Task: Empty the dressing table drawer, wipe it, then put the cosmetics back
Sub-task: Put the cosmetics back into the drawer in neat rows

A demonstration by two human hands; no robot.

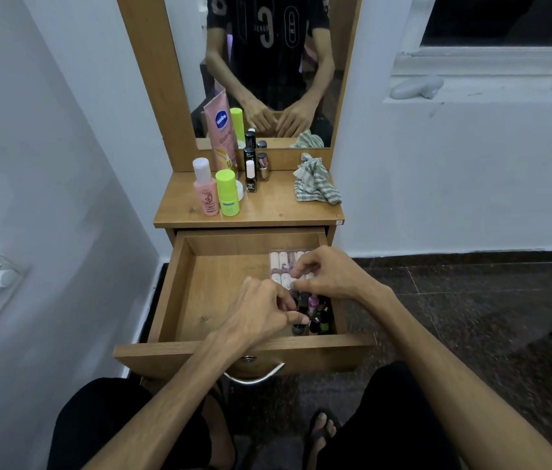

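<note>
Drawer: the drawer (200, 300) is pulled open in front of me; I use it as my landmark.
Left hand: my left hand (261, 310) is inside the drawer near its front, fingers curled. It seems to pinch a small bottle (298, 325), but the view is poor, so I am not sure.
Right hand: my right hand (325, 273) is over the right side of the drawer, fingertips bent onto the clear nail case (284, 266). I cannot tell if it grips the case or just touches it.
Left in drawer: one nail case at the back right, and about four or five little polish bottles (318, 317) in the front right corner.
Already out: on the tabletop (267, 212) behind the drawer I count one pink tube (222, 130), one pink bottle (205, 188), one green bottle (227, 193), and three small dark bottles (250, 171).
Cloth: one striped cloth (315, 181) sits behind the drawer, to the right.
How far: I think emptying is partly done. Wiping and putting back are not yet done.
</note>
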